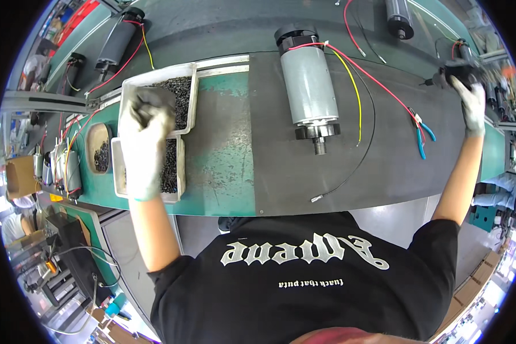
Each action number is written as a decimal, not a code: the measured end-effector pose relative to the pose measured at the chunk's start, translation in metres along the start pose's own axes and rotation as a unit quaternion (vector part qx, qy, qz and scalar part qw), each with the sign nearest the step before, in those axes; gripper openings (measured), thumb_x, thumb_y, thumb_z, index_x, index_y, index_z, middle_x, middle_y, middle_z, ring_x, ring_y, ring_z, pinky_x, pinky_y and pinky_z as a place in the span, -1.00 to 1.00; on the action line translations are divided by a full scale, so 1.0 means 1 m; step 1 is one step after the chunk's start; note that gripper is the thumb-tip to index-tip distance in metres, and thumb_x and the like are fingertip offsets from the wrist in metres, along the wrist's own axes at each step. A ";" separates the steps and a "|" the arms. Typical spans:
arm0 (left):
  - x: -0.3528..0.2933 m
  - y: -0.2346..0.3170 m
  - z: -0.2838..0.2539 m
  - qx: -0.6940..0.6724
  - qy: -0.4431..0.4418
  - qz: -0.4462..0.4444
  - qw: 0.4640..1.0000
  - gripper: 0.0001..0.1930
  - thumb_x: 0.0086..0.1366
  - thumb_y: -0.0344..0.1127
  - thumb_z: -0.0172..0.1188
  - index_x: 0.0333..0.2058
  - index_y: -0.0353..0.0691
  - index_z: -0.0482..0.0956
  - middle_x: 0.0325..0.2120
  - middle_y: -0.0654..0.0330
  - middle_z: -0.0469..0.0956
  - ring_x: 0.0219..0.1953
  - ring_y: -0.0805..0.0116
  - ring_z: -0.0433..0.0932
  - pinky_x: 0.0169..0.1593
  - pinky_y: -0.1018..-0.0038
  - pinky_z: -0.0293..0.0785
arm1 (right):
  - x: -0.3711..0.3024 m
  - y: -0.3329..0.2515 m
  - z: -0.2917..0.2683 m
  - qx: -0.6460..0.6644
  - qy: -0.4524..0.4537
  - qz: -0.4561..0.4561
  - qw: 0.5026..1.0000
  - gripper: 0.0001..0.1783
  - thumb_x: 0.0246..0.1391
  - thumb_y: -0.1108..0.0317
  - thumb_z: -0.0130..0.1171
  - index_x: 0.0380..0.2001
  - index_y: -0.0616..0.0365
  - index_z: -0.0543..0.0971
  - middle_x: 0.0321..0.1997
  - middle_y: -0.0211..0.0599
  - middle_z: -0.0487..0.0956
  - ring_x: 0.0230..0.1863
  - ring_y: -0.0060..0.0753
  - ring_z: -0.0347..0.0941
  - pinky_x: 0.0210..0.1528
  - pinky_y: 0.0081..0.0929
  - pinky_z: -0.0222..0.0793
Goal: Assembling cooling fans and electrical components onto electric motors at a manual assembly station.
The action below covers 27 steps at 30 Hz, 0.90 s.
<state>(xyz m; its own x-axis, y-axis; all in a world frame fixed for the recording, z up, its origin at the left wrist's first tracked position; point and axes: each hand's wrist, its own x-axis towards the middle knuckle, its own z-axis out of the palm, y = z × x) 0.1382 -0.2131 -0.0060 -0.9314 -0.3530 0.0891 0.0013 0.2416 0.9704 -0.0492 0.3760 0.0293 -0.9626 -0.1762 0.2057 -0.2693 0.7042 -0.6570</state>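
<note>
My left hand (149, 117), in a white glove with dark fingers, is over a white bin (194, 103) of small black parts (179, 94) that look like screws. Its fingers are curled together, and whatever is between them is hidden. At the far right my right hand (471, 100), gloved alike, is closed round a dark power screwdriver (457, 75), blurred, whose thin bit points left. Between the hands a grey cylindrical motor (309, 86) lies on the dark mat, its threaded shaft toward me. Red, yellow and black wires (358, 94) run from its far end.
Blue-handled pliers (423, 137) lie right of the motor, at the red wire's end. A second white bin (180, 172) and a small oval tray (99, 149) hold small dark parts. More motors stand at the far left (117, 46) and far right (399, 20). A metal rail (46, 101) crosses the left side.
</note>
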 end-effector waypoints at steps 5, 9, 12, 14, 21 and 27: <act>-0.060 0.010 0.100 -0.485 -0.182 -0.120 0.847 -0.73 0.15 -0.46 0.17 -0.16 -0.35 0.41 -0.43 0.11 0.48 -0.62 0.54 0.33 -0.50 0.57 0.35 | -0.067 -0.130 0.059 0.669 0.020 -0.135 0.731 -0.19 -0.05 0.53 0.11 0.32 0.29 0.10 0.33 -0.02 0.24 0.33 -0.01 0.15 0.40 0.08 -0.08; -0.066 -0.004 0.165 -0.670 -0.241 -0.127 0.691 -0.68 0.31 -0.22 0.20 -0.07 -0.27 0.44 -0.35 0.30 0.34 -0.55 0.62 0.17 -0.46 0.69 0.17 | -0.083 -0.183 0.116 0.683 0.027 -0.113 0.721 -0.23 -0.06 0.52 0.10 0.28 0.28 0.13 0.28 -0.05 0.25 0.29 -0.05 0.15 0.35 0.03 -0.04; -0.075 -0.009 0.175 -0.698 -0.186 -0.169 0.671 -0.70 0.31 -0.20 0.19 -0.14 -0.30 0.46 -0.37 0.26 0.41 -0.54 0.59 0.24 -0.42 0.61 0.22 | -0.086 -0.190 0.128 0.696 0.035 -0.105 0.709 -0.28 -0.06 0.52 0.10 0.23 0.26 0.16 0.24 -0.07 0.26 0.24 -0.08 0.15 0.30 -0.01 -0.01; -0.080 -0.009 0.175 -0.688 -0.195 -0.163 0.680 -0.72 0.31 -0.21 0.20 -0.15 -0.29 0.47 -0.38 0.26 0.42 -0.54 0.57 0.27 -0.42 0.59 0.22 | -0.088 -0.205 0.149 0.706 0.037 -0.106 0.699 -0.31 -0.07 0.51 0.10 0.20 0.25 0.17 0.21 -0.09 0.26 0.21 -0.10 0.15 0.26 -0.05 0.01; -0.093 0.004 0.174 -0.615 -0.188 -0.161 0.748 -0.75 0.33 -0.17 0.17 -0.14 -0.18 0.48 -0.50 0.34 0.31 -0.64 0.64 0.09 -0.48 0.63 0.13 | -0.092 -0.180 0.144 0.742 0.046 -0.109 0.659 -0.41 -0.08 0.50 0.09 0.09 0.21 0.24 0.10 -0.16 0.29 0.10 -0.18 0.16 0.15 -0.15 0.08; -0.113 -0.005 0.167 -0.552 -0.295 -0.321 0.710 -0.69 0.34 -0.07 0.13 -0.29 -0.23 0.41 -0.60 0.36 0.26 -0.68 0.64 0.09 -0.55 0.62 0.10 | -0.114 -0.184 0.158 0.764 0.057 -0.078 0.638 -0.50 -0.10 0.49 0.09 0.00 0.18 0.29 0.01 -0.21 0.31 0.01 -0.25 0.16 0.05 -0.25 0.14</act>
<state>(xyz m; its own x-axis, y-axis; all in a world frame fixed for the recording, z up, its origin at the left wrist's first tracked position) 0.1828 -0.0229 -0.0586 -0.8589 0.4495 -0.2453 -0.5118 -0.7699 0.3811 0.1052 0.1576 0.0125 -0.9356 -0.0503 0.3493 -0.1586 -0.8243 -0.5434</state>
